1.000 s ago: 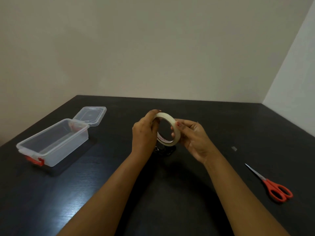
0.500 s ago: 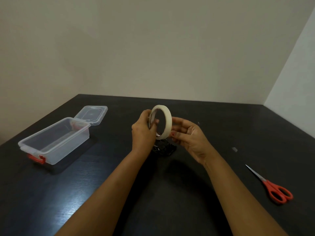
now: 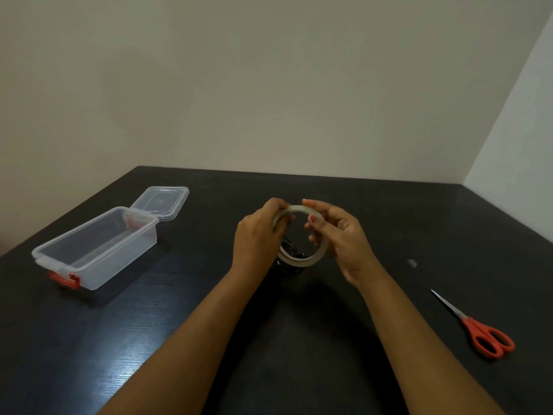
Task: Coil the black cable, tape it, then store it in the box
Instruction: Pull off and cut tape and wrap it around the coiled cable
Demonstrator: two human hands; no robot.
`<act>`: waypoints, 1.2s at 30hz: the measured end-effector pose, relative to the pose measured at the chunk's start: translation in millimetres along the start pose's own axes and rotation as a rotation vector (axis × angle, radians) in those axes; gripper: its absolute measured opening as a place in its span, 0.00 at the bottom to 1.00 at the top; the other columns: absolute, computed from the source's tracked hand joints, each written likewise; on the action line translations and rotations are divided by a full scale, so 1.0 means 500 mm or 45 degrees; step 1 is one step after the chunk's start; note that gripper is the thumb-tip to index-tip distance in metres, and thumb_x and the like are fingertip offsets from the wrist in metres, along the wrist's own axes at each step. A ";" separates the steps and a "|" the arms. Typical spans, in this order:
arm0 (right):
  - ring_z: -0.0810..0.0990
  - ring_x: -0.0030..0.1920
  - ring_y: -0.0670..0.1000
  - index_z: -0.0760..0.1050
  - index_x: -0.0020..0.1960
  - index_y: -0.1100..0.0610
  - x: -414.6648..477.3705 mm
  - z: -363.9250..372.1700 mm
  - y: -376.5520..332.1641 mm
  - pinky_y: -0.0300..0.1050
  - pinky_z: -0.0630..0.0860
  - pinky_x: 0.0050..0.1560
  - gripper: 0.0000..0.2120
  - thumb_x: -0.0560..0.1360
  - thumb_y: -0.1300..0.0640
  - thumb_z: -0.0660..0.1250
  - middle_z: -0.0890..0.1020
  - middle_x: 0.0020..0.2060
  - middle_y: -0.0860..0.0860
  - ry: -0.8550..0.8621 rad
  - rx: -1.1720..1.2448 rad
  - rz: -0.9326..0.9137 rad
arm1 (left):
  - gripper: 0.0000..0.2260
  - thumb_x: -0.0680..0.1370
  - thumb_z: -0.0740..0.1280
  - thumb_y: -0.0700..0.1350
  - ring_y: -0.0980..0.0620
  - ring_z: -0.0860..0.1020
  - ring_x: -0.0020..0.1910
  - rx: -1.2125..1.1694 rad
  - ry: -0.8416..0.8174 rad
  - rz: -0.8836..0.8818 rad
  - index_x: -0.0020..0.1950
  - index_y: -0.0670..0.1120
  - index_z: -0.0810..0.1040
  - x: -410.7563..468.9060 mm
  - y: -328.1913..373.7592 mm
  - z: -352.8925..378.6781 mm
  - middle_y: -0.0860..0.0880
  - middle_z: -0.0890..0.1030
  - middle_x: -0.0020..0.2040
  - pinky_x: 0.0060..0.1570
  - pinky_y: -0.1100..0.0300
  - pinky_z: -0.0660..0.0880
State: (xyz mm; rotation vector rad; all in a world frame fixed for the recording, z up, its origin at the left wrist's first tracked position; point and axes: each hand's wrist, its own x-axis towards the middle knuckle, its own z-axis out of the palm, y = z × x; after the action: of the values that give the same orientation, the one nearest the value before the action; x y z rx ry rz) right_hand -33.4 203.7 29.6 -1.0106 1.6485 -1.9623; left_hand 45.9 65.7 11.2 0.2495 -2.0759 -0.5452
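Both hands hold tape roll (image 3: 302, 261): my left hand (image 3: 257, 235) pinches rim, my right hand (image 3: 341, 235) curls round other side. Black cable (image 3: 294, 252) lies bundled on table just under roll. I should find tape end by fingernail and peel slowly. Box (image 3: 119, 265) stands open, well left.

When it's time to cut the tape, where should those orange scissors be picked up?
Probably by the orange handles, coming from the near side with the right hand. The scissors lie flat and closed on the table, handles toward the person, blades pointing away.
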 end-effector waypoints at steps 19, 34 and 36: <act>0.81 0.43 0.44 0.73 0.66 0.48 0.002 0.008 0.002 0.39 0.79 0.44 0.21 0.76 0.62 0.67 0.81 0.42 0.46 0.032 -0.071 -0.096 | 0.08 0.79 0.62 0.45 0.54 0.77 0.28 -0.098 -0.077 -0.166 0.58 0.49 0.72 0.010 -0.018 -0.009 0.52 0.76 0.32 0.29 0.57 0.78; 0.84 0.41 0.48 0.77 0.53 0.54 0.003 0.020 0.018 0.41 0.81 0.41 0.11 0.72 0.55 0.71 0.84 0.42 0.50 0.435 -0.386 -0.468 | 0.06 0.81 0.57 0.44 0.50 0.77 0.33 -0.496 -0.332 -0.700 0.54 0.49 0.72 0.004 0.011 0.013 0.45 0.76 0.44 0.28 0.62 0.75; 0.84 0.39 0.48 0.77 0.51 0.56 0.004 0.017 0.018 0.42 0.82 0.39 0.08 0.73 0.56 0.71 0.83 0.40 0.50 0.453 -0.407 -0.486 | 0.06 0.81 0.57 0.44 0.51 0.77 0.34 -0.523 -0.346 -0.741 0.54 0.50 0.72 0.005 0.014 0.015 0.45 0.76 0.45 0.30 0.62 0.76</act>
State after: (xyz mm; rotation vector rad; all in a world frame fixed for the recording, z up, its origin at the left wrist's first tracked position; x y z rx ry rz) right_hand -30.1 194.5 21.7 -1.2199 2.1473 -2.2740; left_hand 38.6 73.0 12.8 0.5656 -2.0776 -1.4030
